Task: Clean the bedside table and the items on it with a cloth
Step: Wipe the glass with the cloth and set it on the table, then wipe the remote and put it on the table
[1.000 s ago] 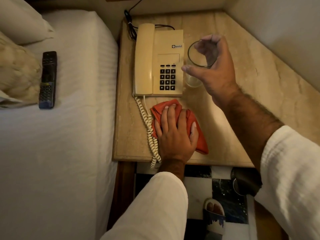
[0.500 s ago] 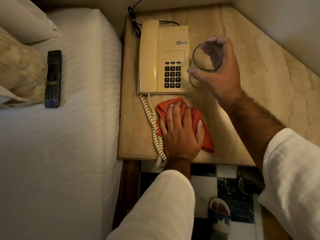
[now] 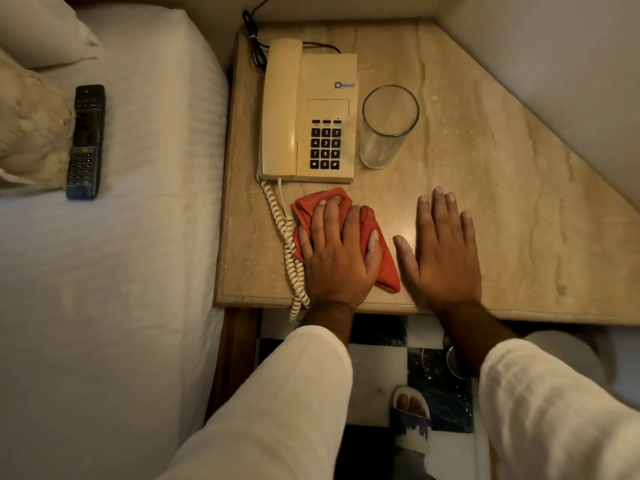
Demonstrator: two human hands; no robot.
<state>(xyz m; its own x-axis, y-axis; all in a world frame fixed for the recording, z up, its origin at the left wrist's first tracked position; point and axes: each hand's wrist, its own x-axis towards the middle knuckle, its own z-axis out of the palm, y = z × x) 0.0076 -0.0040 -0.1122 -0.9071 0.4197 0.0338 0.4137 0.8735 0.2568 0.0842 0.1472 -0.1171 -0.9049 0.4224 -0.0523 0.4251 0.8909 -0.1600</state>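
Observation:
An orange-red cloth lies folded on the beige marble bedside table, near its front edge. My left hand lies flat on the cloth, fingers slightly curled over it. My right hand rests flat on the bare tabletop just right of the cloth, fingers spread, holding nothing. A clear drinking glass stands upright beside the cream telephone, whose coiled cord runs past my left hand and over the table's edge.
A white bed borders the table on the left, with a black remote and pillows on it. A wall cuts diagonally along the table's right side. Below are a checkered floor and a slippered foot.
My right hand has set the glass down beside the telephone, let go, and come back flat onto the table by the cloth. My left hand stays on the cloth.

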